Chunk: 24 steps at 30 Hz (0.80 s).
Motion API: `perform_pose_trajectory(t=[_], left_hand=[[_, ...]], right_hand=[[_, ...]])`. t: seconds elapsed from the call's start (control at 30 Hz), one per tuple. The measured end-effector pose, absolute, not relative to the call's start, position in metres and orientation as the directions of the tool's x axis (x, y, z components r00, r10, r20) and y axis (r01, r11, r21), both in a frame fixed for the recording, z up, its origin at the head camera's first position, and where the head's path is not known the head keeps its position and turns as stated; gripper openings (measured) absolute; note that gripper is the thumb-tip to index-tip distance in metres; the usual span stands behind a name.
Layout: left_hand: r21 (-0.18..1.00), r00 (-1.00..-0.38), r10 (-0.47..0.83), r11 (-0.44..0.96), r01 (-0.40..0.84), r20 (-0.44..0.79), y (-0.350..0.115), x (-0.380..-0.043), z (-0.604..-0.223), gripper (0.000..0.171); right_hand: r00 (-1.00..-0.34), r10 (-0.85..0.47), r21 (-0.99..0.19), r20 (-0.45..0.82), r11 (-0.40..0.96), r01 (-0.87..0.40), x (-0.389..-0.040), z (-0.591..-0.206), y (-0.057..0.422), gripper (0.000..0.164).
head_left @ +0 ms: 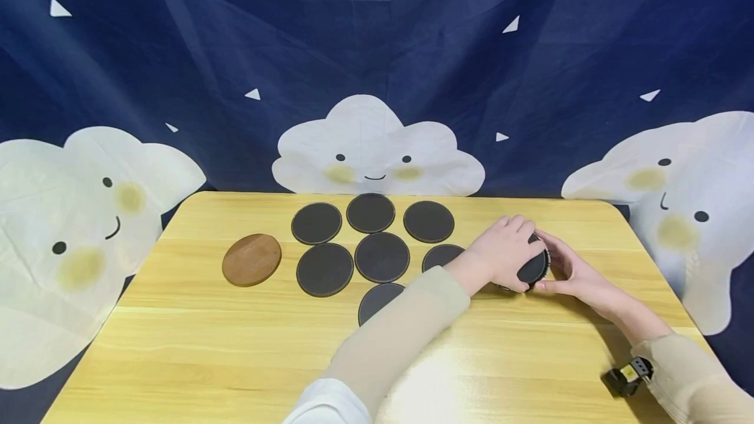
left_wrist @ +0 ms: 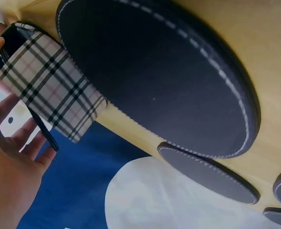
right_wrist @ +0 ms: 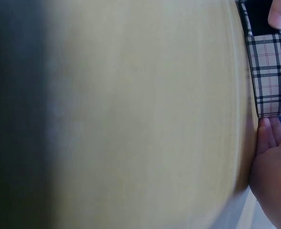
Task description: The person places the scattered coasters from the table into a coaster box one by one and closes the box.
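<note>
Over the right part of the table, both hands hold a coaster holder [head_left: 533, 268] with a black round face. Its side is covered in plaid, seen in the left wrist view as a plaid band [left_wrist: 54, 83] and at the right edge of the right wrist view. My left hand [head_left: 508, 250] grips it from the left and above. My right hand [head_left: 574, 275] curls around its right side, thumb low and fingers behind. A thin black edge [left_wrist: 42, 126] shows beside the fingers in the left wrist view; whether it is a separate piece I cannot tell.
Several black round coasters [head_left: 381, 258] with stitched rims lie flat in a loose cluster mid-table. Left of them lies a brown round disc [head_left: 252, 260]. The left forearm crosses over the nearest coasters. A small black device [head_left: 629, 377] sits at the right wrist. Behind the table [head_left: 194, 352] hangs a dark blue cloth.
</note>
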<state>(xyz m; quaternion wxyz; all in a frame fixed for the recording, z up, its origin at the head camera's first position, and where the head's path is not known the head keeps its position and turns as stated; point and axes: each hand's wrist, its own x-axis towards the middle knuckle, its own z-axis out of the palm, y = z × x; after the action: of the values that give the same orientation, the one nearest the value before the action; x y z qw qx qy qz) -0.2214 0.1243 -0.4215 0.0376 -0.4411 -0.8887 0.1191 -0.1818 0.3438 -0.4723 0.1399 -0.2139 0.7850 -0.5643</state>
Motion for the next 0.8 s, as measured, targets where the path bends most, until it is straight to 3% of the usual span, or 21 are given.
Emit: perform_pose_trajectory(t=[0.8], left_hand=[[-0.255,-0.617,0.784,0.584,0.771,-0.067,0.12,-0.22,-0.435,0.08]], right_hand=[[-0.869,-0.495,-0.948,0.021,0.267,-0.175,-0.181,-0.473,0.343,0.096]])
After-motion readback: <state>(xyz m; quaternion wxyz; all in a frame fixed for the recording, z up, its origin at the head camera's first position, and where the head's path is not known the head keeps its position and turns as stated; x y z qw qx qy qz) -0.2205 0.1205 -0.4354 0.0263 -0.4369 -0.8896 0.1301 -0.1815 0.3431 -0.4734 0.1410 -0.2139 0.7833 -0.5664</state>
